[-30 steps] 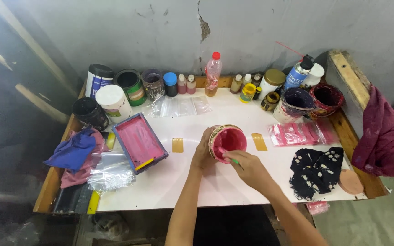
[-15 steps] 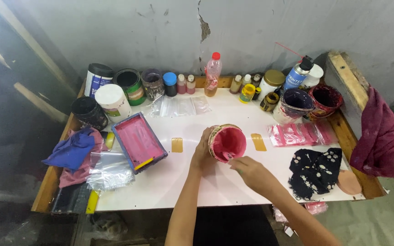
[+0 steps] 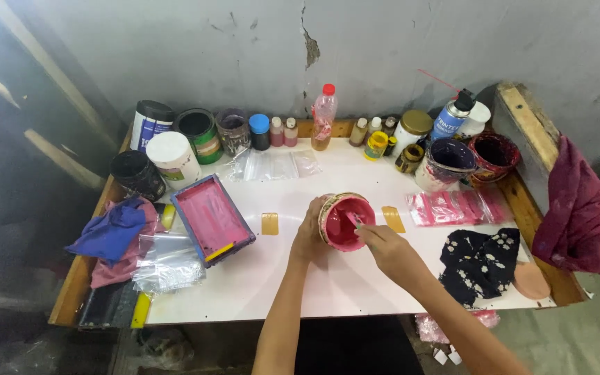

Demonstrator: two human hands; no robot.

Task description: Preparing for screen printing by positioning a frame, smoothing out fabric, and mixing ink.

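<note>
A round tub of pink paint (image 3: 345, 221) sits tilted toward me at the middle of the white table (image 3: 300, 278). My left hand (image 3: 308, 232) wraps around the tub's left side and steadies it. My right hand (image 3: 383, 244) pinches a small flat scraper (image 3: 353, 219) whose paint-covered tip reaches into the pink paint. Both forearms come in from the bottom edge.
A pink-stained rectangular tray (image 3: 211, 218) lies to the left, beside blue and pink rags (image 3: 111, 232) and clear plastic bags (image 3: 168, 260). Paint cans, jars and bottles (image 3: 323, 117) line the back wall. Two yellow scrapers (image 3: 269, 223), pink packets (image 3: 453, 206), dark floral cloth (image 3: 479, 260) and a maroon cloth (image 3: 581, 212) lie right.
My right hand drew back from the tub toward me, then moved up again so the scraper tip is in the paint. The left hand has stayed on the tub.
</note>
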